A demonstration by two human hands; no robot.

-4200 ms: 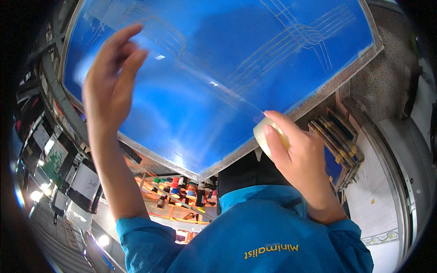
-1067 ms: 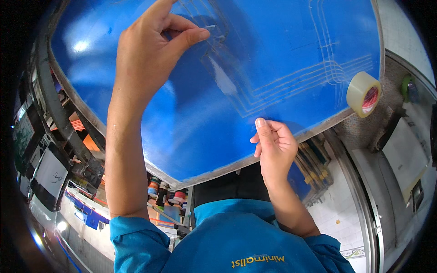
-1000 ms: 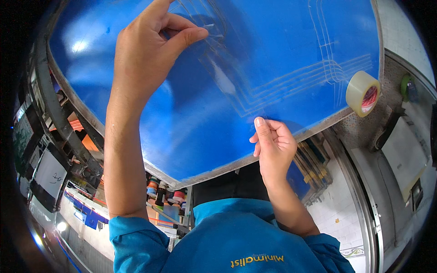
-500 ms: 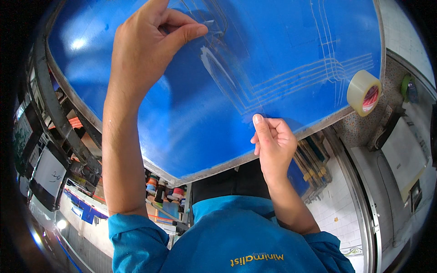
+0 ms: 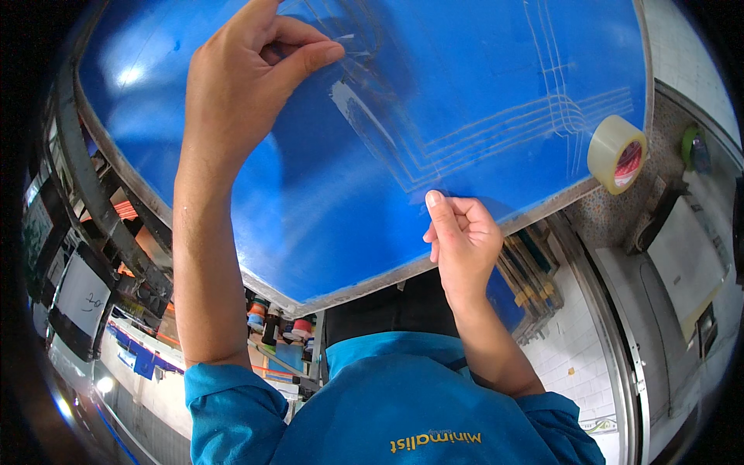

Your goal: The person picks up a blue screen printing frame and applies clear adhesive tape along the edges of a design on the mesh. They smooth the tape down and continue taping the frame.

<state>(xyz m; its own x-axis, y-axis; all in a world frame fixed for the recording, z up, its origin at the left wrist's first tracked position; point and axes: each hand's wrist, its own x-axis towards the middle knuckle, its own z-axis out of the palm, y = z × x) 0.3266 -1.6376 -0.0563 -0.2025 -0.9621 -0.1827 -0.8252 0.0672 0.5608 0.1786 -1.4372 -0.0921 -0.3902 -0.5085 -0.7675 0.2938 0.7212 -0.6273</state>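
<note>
Up at the far left, the left hand [image 5: 248, 85] pinches a strip of clear tape [image 5: 364, 101] between thumb and fingers, stretched over the blue screen [image 5: 465, 85]. Nearer, to its right, the right hand [image 5: 461, 240] is loosely curled, forefinger pressing the tape's other end onto the screen's near edge. Further right, apart from both hands, a tape roll [image 5: 616, 153] rests on the frame's corner.

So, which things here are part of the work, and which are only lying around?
In use:
- left hand, pinching clear tape strip
- right hand, pressing on blue screen

Lying about:
- tape roll
- green roll
- small pots below
</note>
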